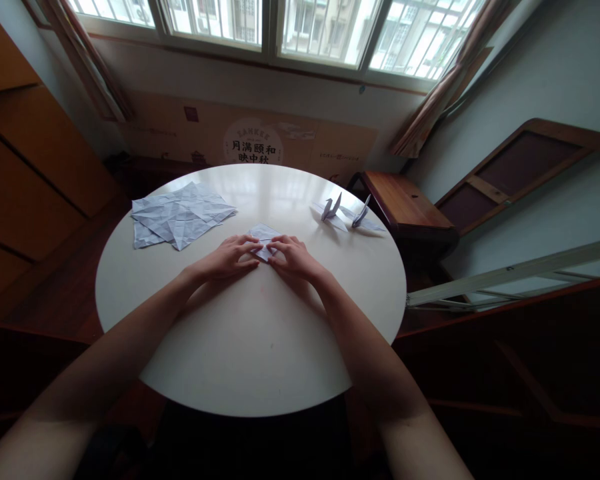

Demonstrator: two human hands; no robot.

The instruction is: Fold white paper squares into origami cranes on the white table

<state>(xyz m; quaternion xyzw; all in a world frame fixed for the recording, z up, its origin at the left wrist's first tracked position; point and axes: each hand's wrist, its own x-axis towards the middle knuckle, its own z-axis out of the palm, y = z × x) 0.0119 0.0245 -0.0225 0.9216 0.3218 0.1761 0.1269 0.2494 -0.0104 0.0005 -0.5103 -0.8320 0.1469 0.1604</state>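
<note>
A small folded paper square (263,233), turned like a diamond, lies on the white round table (250,333). My left hand (235,255) rests on its left side, with fingers bent and their tips on the paper. On its right side, the fingertips of my right hand (293,256) press the paper in the same way. Both hands are closed about the square's edges, partly covering its left and right corners. Its upper corner shows beyond the fingers, and a narrow part of its lower corner shows between the hands.
Creased paper sheets (183,212) lie in an overlapping pile at the table's left. Two folded paper cranes, a nearer-left crane (331,212) and a right crane (362,217), stand near the right edge. Beyond the table are a wooden stool (400,199) and a printed box panel (300,137).
</note>
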